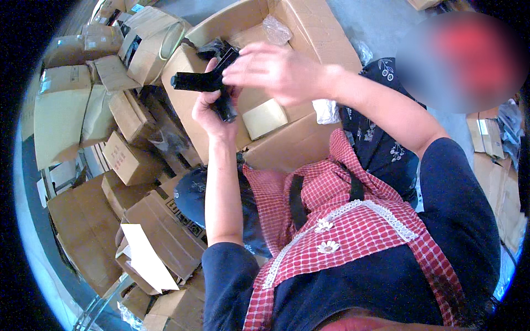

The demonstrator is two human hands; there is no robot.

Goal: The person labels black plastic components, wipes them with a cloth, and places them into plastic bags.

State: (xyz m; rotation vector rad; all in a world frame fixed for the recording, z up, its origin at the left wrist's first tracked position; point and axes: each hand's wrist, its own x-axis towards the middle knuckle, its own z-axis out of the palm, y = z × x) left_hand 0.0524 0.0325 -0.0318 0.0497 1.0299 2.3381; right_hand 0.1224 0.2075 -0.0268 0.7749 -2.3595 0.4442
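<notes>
A black, glossy part with several branching arms is held up over an open cardboard box; its exact kind I cannot make out. My left hand grips it from below, the thumb and fingers wrapped round its middle. One stubby arm of the part points left, another slants up to the right, and a third points down. At its right side is my right hand, smeared by motion, fingers toward the slanting arm. Whether those fingers touch or pinch it is unclear. Behind the part, more dark pieces show in the box.
In the box lie a clear plastic bag and a pale flat block. Several cardboard cartons are stacked at left, with a white sheet on one. More cartons stand at right, near a blurred red shape.
</notes>
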